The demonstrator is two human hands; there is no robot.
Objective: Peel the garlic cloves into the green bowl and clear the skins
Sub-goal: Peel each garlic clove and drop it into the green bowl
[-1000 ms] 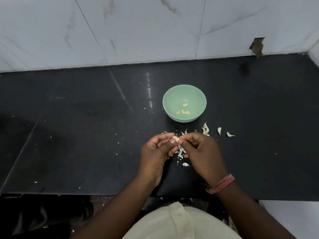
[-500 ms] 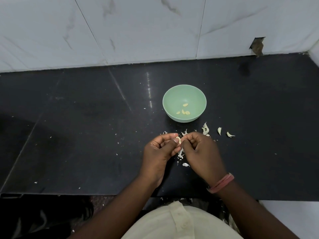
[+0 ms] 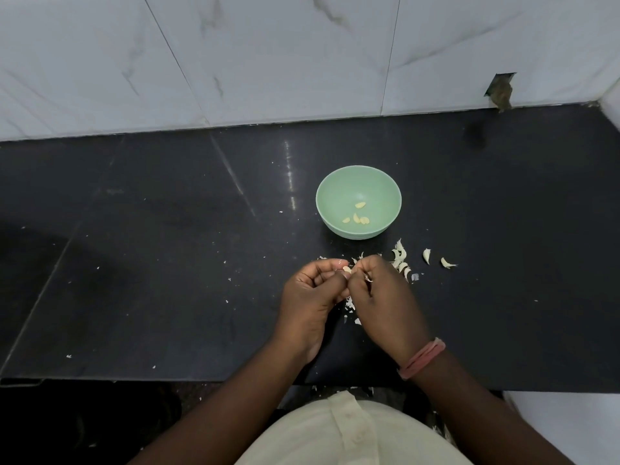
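Just in front of the green bowl (image 3: pixel 358 182), both hands still pinch one garlic clove (image 3: pixel 347 269); the left hand (image 3: pixel 310 298) holds it, the right hand (image 3: pixel 382 297) now tears skin off, so peeling continues.

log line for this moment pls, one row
step: peeling | left hand and right hand: pinch one garlic clove | green bowl: peeled cloves inside | skins: on counter, uncleared

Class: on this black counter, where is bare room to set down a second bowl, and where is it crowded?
Free: the counter left of the green bowl, with only tiny flecks, and the far right stretch. Crowded: between the bowl and both hands, where garlic skins lie, and under the left hand and right hand.
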